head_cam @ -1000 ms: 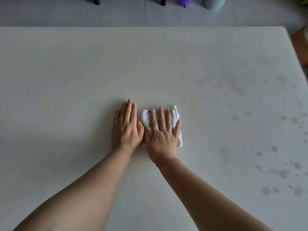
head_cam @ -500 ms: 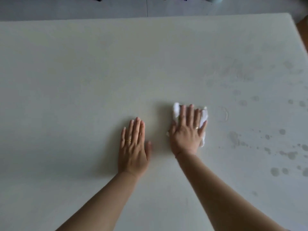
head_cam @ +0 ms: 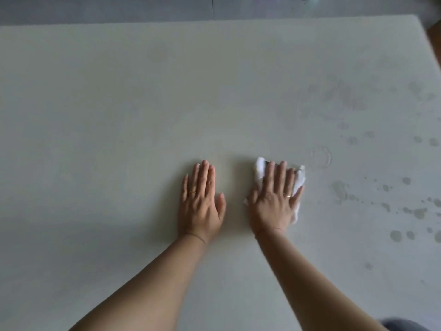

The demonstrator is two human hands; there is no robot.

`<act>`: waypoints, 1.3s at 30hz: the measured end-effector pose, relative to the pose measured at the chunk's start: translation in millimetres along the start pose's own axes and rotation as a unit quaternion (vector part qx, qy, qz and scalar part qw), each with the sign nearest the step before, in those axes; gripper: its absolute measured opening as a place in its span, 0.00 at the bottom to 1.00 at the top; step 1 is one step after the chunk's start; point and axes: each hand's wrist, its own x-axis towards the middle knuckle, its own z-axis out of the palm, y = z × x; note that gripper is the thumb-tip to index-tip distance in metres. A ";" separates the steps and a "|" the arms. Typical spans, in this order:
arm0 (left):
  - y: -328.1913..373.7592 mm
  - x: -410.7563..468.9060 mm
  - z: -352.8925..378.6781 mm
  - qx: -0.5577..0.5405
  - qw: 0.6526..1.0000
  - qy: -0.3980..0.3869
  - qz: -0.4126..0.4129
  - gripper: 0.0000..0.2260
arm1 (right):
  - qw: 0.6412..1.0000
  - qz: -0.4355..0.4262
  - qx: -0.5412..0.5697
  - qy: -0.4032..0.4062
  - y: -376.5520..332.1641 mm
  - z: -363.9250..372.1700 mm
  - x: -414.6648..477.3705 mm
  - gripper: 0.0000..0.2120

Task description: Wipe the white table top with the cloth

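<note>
The white table top [head_cam: 119, 115] fills nearly the whole view. My right hand [head_cam: 274, 199] lies flat on a small white cloth [head_cam: 299, 185] with straight fingers, pressing it to the table a little right of centre. The cloth shows past my fingertips and along the little-finger side; the rest is hidden under the palm. My left hand [head_cam: 201, 201] rests flat on the bare table beside it, fingers straight, a hand's width to the left of the cloth.
Wet drops and smears [head_cam: 415, 211] dot the right part of the table, and a faint ring mark [head_cam: 322, 156] lies just right of the cloth. The table's far edge [head_cam: 214, 21] meets grey floor; its right edge [head_cam: 429, 48] is near.
My right hand has slid the cloth to the right, away from my left hand, which stays flat on the table. The hands were touching one second ago.
</note>
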 end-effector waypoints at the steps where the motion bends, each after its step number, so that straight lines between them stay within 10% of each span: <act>1: 0.0 1.0 1.0 0.001 1.000 0.001 0.001 0.28 | 0.999 -0.034 -0.003 -0.002 -9.8 3.9 -15.0 0.33; 7: -2.8 -0.4 3.9 -0.014 1.000 0.011 0.008 0.29 | 0.958 -0.276 -0.073 -0.009 15.5 7.1 -42.7 0.28; 14: -0.5 -1.7 6.0 -0.010 0.999 0.034 0.007 0.27 | 0.999 0.017 -0.039 0.008 49.9 -0.5 -23.2 0.32; 21: 10.6 -17.0 -3.0 0.017 0.999 0.042 -0.014 0.27 | 0.966 -0.252 -0.054 -0.029 40.4 1.8 -85.5 0.30; 30: 15.8 -114.7 12.5 -0.001 1.000 0.018 -0.007 0.27 | 1.000 -0.026 0.010 -0.004 66.8 -0.8 -88.1 0.34; 39: 14.2 -116.7 13.2 0.000 1.000 0.010 -0.003 0.28 | 0.963 -0.264 -0.060 -0.017 87.9 -1.3 -125.1 0.31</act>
